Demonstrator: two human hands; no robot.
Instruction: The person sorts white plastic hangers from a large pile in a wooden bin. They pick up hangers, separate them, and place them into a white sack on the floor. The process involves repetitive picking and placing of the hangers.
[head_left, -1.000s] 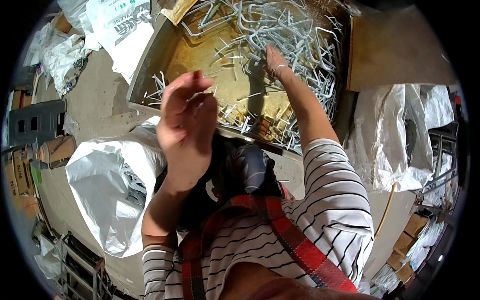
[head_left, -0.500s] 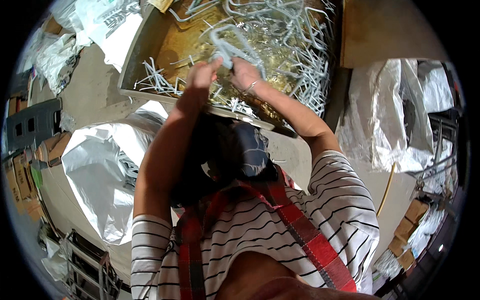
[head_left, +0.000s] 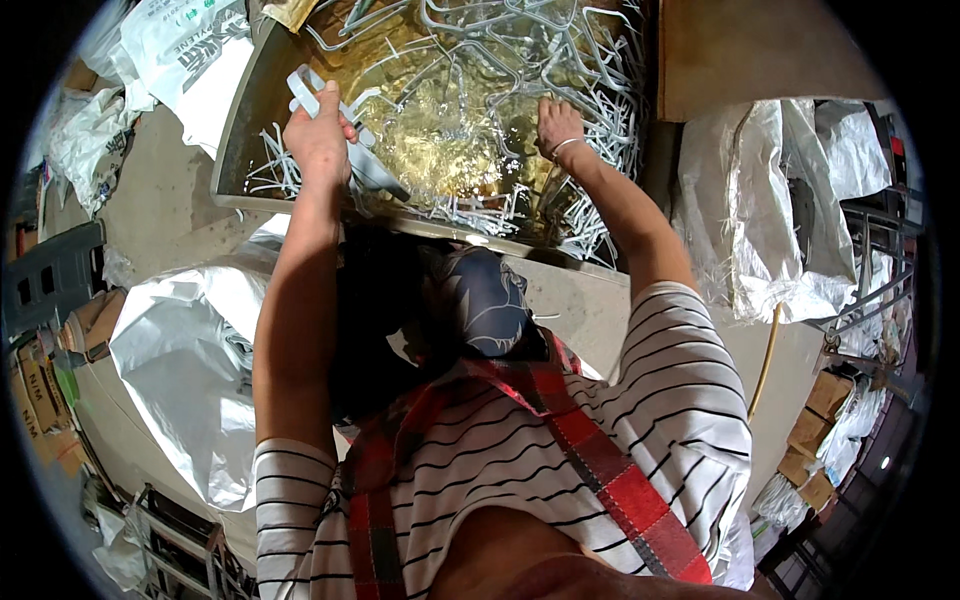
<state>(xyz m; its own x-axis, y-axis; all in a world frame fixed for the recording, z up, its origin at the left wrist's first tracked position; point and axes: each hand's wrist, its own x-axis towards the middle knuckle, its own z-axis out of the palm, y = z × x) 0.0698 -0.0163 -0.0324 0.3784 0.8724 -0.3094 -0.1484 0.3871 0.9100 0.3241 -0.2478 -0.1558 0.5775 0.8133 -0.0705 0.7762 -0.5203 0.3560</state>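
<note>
Hangers (head_left: 500, 60), white plastic, thin w/ hooked tops, lie tangled in a heap inside a big shallow metal tub (head_left: 232, 130) holding yellowish water; ripples catch light in the middle. Many loose straight white strips crowd the tub's near edge and right side.

Left hand (head_left: 318, 135) is raised over the tub's left part, fingers closed round a small bunch of white hangers (head_left: 312, 88) that stick up and to the left above the knuckles. A grey-white bar runs down-right from under that hand toward the water.

Right hand (head_left: 556, 125) is lower, at the water surface on the right, fingers spread and pressed down among the white pieces; can't tell if it grips anything. Thin bangle on that wrist.

Around: silvery plastic sacks (head_left: 175, 360) left of the person, crumpled clear sheeting (head_left: 790, 200) on the right, cardboard boxes (head_left: 815, 430) lower right, brown board (head_left: 760, 50) beyond the tub.
</note>
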